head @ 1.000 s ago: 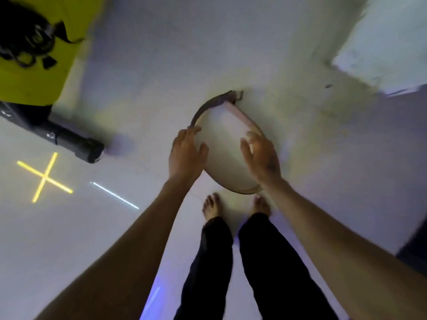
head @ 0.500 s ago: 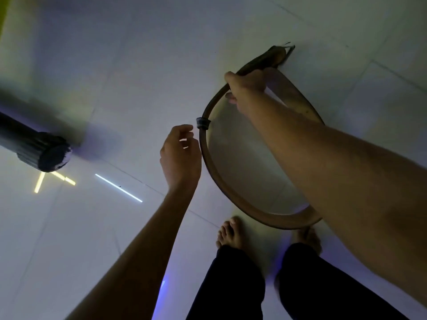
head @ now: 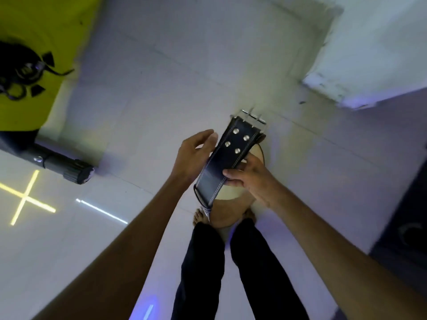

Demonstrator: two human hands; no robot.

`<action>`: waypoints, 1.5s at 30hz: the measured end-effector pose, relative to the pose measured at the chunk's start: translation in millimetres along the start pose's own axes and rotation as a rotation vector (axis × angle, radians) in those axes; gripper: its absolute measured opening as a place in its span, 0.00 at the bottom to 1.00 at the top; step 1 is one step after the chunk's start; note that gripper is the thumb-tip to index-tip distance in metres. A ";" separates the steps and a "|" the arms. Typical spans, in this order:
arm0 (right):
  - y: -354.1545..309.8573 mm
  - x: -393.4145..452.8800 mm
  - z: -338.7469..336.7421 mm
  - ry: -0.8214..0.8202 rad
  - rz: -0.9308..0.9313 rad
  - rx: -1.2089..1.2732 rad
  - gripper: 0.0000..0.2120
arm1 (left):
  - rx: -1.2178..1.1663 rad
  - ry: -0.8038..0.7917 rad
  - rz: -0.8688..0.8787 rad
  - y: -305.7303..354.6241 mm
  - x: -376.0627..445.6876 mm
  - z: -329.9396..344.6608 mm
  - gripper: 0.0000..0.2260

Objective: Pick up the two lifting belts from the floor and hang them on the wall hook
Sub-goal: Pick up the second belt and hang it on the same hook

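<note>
A black leather lifting belt (head: 227,155) with four silver rivets and a metal buckle at its far end is held up off the floor in front of me. Its tan inner side curves down toward my feet. My right hand (head: 249,179) grips the belt's right edge, thumb across the black face. My left hand (head: 195,153) is at the belt's left edge with fingers spread, touching or nearly touching it. A second belt and the wall hook are not visible.
A dark cylindrical bar end (head: 69,169) sticks out over the floor at left. A yellow surface with black straps and rings (head: 23,72) lies at the upper left. A dark speaker-like box (head: 406,225) stands at right. White wall corner (head: 360,65) at upper right. My bare feet stand below the belt.
The belt has been lifted from the floor and turned so its black outer face points up. My right hand shifted from the buckle end to the middle; my left hand rose to the belt's left edge.
</note>
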State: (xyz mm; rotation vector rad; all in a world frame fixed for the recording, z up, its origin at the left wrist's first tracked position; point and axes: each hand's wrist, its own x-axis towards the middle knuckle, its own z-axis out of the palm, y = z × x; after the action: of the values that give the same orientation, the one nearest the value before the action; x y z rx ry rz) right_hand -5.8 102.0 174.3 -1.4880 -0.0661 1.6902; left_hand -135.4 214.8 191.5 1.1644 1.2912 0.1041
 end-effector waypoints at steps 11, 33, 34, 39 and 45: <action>-108.7 -285.9 -50.5 0.125 -0.182 -0.273 0.15 | 0.207 -0.295 0.363 210.5 -192.1 63.2 0.19; -340.4 -620.6 -108.1 0.370 -0.903 -0.525 0.16 | 0.093 -0.238 1.229 493.1 -467.0 188.4 0.20; -349.2 -631.3 -105.7 0.413 -0.958 -0.504 0.13 | 0.088 -0.252 1.259 503.8 -473.9 189.5 0.21; -393.7 -685.7 -90.5 0.546 -1.165 -0.457 0.13 | 0.043 -0.259 1.404 565.7 -509.8 195.9 0.21; -438.9 -740.2 -76.0 0.691 -1.404 -0.333 0.20 | -0.034 -0.250 1.589 632.8 -556.6 206.6 0.19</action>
State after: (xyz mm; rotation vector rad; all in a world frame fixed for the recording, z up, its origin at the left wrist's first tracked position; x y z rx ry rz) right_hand 239.2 -112.7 974.4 -1.5310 -0.8237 0.0289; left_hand 158.5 33.1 987.5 1.8334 -0.1055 1.0749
